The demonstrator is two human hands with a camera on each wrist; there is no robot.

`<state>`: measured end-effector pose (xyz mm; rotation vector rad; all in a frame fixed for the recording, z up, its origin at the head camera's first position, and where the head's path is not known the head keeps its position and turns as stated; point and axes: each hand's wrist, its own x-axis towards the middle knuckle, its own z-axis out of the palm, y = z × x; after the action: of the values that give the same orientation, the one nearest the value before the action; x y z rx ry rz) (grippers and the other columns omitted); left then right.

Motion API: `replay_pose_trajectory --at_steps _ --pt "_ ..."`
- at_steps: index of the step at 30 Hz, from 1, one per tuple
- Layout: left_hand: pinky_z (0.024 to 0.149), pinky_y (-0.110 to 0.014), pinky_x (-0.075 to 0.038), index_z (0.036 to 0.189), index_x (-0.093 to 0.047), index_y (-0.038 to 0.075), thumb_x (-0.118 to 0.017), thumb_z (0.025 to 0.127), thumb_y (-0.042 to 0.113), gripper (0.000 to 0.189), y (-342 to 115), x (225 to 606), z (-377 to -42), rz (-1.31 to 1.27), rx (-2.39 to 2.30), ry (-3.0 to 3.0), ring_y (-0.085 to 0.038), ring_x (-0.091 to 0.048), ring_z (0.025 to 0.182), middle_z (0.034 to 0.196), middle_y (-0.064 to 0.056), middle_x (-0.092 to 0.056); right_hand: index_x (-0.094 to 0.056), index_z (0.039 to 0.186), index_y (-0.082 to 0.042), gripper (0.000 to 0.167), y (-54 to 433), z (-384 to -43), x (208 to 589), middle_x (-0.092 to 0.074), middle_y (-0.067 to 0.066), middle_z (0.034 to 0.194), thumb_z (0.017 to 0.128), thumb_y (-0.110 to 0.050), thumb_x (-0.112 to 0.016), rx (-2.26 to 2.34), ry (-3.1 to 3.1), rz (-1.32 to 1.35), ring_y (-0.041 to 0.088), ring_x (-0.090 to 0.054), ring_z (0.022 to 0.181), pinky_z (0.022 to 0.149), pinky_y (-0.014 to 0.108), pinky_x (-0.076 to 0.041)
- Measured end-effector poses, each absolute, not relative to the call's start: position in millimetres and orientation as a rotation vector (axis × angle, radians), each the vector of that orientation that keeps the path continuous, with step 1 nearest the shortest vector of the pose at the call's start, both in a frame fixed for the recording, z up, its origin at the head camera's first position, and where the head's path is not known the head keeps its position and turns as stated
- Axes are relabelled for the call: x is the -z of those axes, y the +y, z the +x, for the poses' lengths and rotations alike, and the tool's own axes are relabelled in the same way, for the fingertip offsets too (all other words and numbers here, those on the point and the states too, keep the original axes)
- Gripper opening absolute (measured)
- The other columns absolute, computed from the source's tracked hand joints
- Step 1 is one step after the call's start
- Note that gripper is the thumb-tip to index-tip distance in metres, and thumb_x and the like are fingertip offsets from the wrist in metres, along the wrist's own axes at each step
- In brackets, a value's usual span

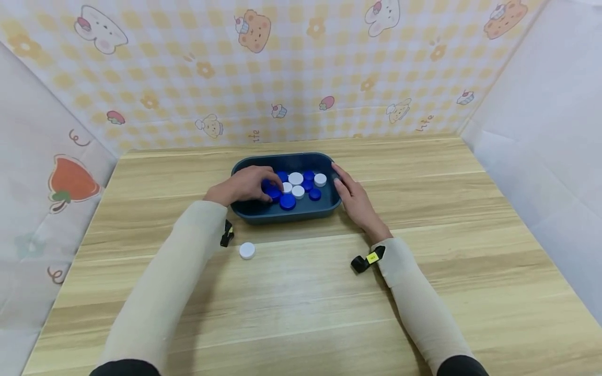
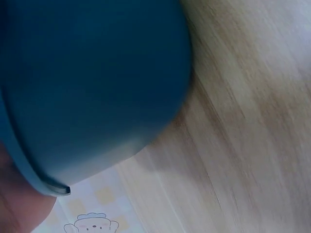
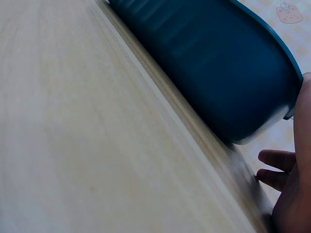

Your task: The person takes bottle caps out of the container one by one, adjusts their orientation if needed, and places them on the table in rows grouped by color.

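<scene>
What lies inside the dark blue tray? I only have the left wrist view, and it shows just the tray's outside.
Observer: Round blue discs and white discs lie mixed together in the tray.
Operator: Is any disc outside it?
Observer: Yes, one loose white disc lies on the table, on the person's side of the tray.
Operator: And where is the right hand?
Observer: The right hand is at the tray's right end, touching its rim.
</scene>
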<state>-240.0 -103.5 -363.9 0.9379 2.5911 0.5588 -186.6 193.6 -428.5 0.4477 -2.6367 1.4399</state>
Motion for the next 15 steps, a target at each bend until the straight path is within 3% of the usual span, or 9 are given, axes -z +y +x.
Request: replay_pose_trajectory --at_steps 15 --pt "0.09 -0.044 -0.043 0.112 -0.069 0.02 -0.076 0.083 0.022 0.029 -123.0 345.8 -222.0 1.097 -0.743 2.628 -0.027 -0.052 0.107 0.114 -0.002 -0.059 -0.033 0.148 -0.034 0.045 193.8 -187.2 428.9 -0.037 -0.004 0.149 0.104 -0.039 -0.035 -1.438 -2.62 0.461 0.018 -0.035 0.134 0.108 0.043 -0.028"
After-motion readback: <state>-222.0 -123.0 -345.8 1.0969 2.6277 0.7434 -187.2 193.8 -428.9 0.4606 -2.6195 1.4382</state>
